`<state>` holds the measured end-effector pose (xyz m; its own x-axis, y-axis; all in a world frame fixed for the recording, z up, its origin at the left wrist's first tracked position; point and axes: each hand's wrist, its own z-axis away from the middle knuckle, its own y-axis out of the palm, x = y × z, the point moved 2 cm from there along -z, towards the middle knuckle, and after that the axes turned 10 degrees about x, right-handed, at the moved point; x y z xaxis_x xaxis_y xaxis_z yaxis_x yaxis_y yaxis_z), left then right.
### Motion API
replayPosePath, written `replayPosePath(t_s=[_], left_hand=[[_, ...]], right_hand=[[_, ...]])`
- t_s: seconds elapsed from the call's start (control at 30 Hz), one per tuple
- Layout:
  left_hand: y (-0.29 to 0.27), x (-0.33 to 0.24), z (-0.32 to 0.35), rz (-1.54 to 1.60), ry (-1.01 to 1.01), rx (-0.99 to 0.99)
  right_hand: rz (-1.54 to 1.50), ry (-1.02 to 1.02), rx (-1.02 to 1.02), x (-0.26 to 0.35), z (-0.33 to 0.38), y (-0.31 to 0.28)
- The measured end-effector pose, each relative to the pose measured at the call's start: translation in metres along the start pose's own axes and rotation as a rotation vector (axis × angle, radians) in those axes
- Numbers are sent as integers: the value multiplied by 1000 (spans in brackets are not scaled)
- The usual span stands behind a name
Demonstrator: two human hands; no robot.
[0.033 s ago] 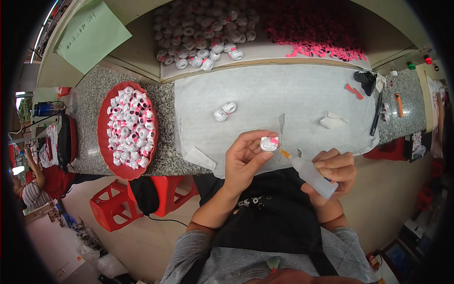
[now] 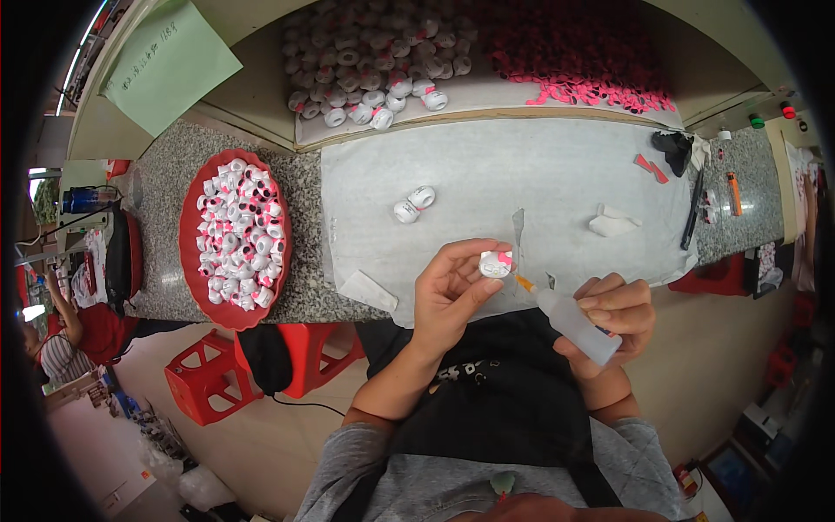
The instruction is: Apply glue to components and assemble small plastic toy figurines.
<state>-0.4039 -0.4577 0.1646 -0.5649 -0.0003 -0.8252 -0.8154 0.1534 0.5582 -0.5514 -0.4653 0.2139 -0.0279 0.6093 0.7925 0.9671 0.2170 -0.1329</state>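
Between the thumb and fingers of my left hand (image 2: pixel 445 291) is a small white figurine head (image 2: pixel 495 265) with a pink bow and fine dark lines. A translucent squeeze bottle (image 2: pixel 581 327) is gripped in my right hand (image 2: pixel 619 315), tilted so its orange nozzle (image 2: pixel 524 283) points at the head's right side. The tip is very close to the piece; I cannot tell whether they touch. Two more white heads (image 2: pixel 414 205) lie together on the white sheet (image 2: pixel 513 165) beyond my left hand.
At left stands a red scalloped bowl (image 2: pixel 188 252) full of white and pink pieces. A shelf at the back holds heaped white heads (image 2: pixel 374 70) and pink bows (image 2: pixel 591 91). Crumpled tissue (image 2: pixel 614 221), a black pen (image 2: pixel 692 209) and an orange stick (image 2: pixel 734 193) lie at right.
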Motion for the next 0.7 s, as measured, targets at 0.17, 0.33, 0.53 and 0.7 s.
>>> replayPosePath(t_s=[0.17, 0.33, 0.53, 0.7], left_hand=[[1, 0, 0, 4, -32, 6], [1, 0, 1, 6, -33, -12], [1, 0, 1, -29, -16, 11], [2, 0, 2, -145, 36, 51]], right_hand=[[-1, 7, 27, 0, 0, 1], [-3, 10, 45, 1, 0, 1], [-12, -3, 9, 0, -1, 2], [-1, -6, 23, 0, -1, 2]])
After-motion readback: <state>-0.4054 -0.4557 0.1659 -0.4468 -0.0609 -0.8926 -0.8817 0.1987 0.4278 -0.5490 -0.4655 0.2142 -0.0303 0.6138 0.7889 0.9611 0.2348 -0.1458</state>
